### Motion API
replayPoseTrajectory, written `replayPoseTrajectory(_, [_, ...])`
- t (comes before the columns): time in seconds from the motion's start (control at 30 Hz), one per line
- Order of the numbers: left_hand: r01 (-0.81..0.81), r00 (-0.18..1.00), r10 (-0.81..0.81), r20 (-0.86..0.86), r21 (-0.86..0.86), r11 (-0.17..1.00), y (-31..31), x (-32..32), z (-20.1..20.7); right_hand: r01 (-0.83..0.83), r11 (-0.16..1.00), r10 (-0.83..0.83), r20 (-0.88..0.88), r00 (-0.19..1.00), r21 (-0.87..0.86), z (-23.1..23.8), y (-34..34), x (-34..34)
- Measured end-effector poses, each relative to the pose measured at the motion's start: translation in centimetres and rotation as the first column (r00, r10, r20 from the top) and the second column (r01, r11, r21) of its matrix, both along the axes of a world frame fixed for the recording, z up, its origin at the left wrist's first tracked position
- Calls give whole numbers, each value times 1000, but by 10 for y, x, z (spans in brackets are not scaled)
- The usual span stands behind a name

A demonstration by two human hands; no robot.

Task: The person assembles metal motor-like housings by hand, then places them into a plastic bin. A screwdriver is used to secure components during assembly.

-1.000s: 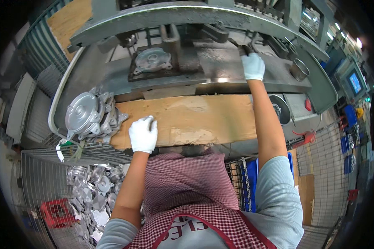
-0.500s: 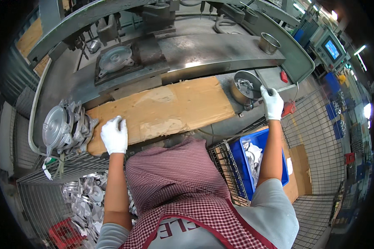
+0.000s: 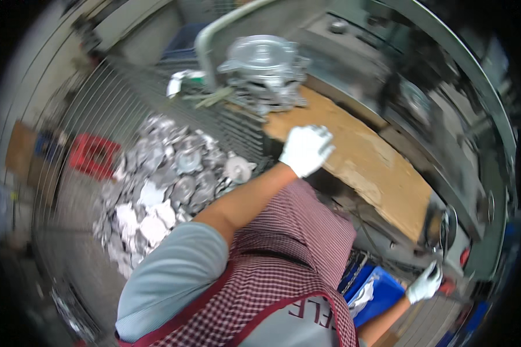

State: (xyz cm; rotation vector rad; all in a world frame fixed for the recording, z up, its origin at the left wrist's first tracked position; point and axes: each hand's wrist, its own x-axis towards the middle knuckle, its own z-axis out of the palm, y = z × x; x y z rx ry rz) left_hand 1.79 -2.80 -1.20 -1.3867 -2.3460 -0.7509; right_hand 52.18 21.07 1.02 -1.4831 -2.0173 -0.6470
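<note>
The left glove [image 3: 307, 151] and right glove [image 3: 425, 285] show white on my remote feed, the apron [image 3: 272, 266] maroon-and-white check; I see silvery castings [image 3: 260, 58], a tan board [image 3: 364, 153], red crate [image 3: 92, 166], blue bin [image 3: 391, 296].

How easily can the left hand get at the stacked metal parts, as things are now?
Probably yes: the left hand is near the stacked metal parts, at the edge of the brown board, and I see nothing blocking the way.

White gloves [image 3: 300, 157] there on left hand [image 3: 308, 147] and right hand [image 3: 425, 284], a pale grey-blue, finely ribbed shirt [image 3: 173, 260] with short sleeves, dark-red lettering [image 3: 315, 312] on its chest, and a maroon-and-white checked apron [image 3: 255, 280] with deep-red trim [image 3: 198, 305] facing me!
</note>
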Motion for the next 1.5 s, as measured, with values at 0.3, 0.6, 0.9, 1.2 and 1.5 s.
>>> replayPoseTrajectory(0.3, [157,979,-153,133,-25,987,-103,26,-83,86,973,16,435,900,-214,18,11,-26])
replayPoseTrajectory(0.6, [-409,452,789,415,-690,597,-313,56,-203,23,990,-114,686,718,140,6,40,4])
replayPoseTrajectory(0.9, [-425,159,970,182,-874,234,-396,132,-195,233,899,-18,500,866,-371,71,-67,-95])
replayPoseTrajectory(1.2, [-175,-344,934,99,-984,40,-433,108,-184,174,914,35,497,867,-366,56,-43,-81])
replayPoseTrajectory(1.5, [-392,-466,884,46,-906,-160,-433,118,-226,137,937,56,525,850,-321,71,-78,-102])
